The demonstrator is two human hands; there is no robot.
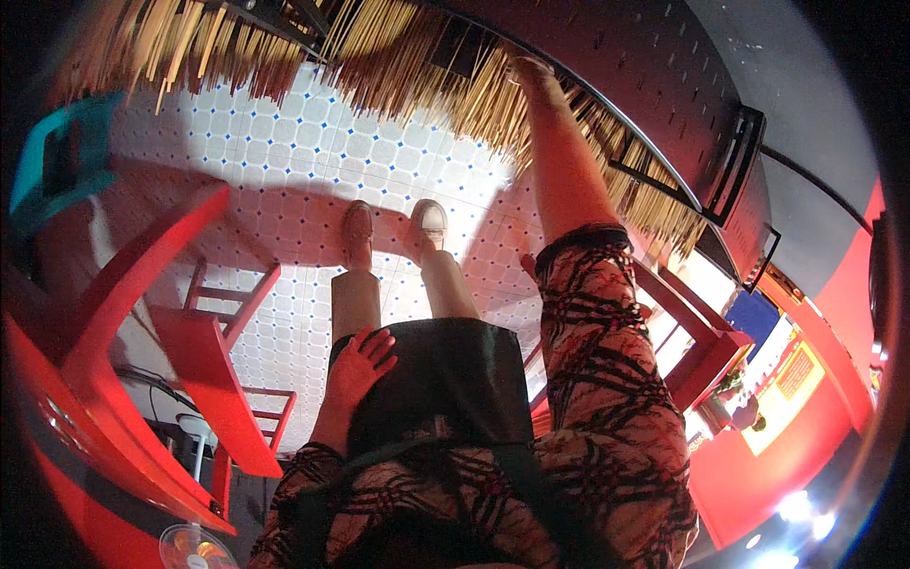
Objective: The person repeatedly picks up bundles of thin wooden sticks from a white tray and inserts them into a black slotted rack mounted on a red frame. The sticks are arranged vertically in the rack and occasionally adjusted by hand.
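Observation:
My left hand (pixel 364 366) hangs in front of the dark skirt (pixel 448 377), its fingers apart and nothing in them. Stretched far forward, my bare right arm reaches the underside of a dark panel with rows of slots (pixel 625 78). My right hand (pixel 532 71) is at the panel's lower edge, next to a straw-like fringe (pixel 398 71). Its fingers are too small and partly hidden to show whether they grip anything. Below the fringe lies a white tiled floor with small blue diamonds (pixel 284 149), where my two light shoes (pixel 429 217) stand.
Red wooden furniture (pixel 213 384) stands at the left, with a teal stool-like object (pixel 64 163) beyond it. A fan (pixel 195 548) shows at the lower left. More red wooden furniture (pixel 700 355) is at the right. A black cable (pixel 817 181) runs from the panel.

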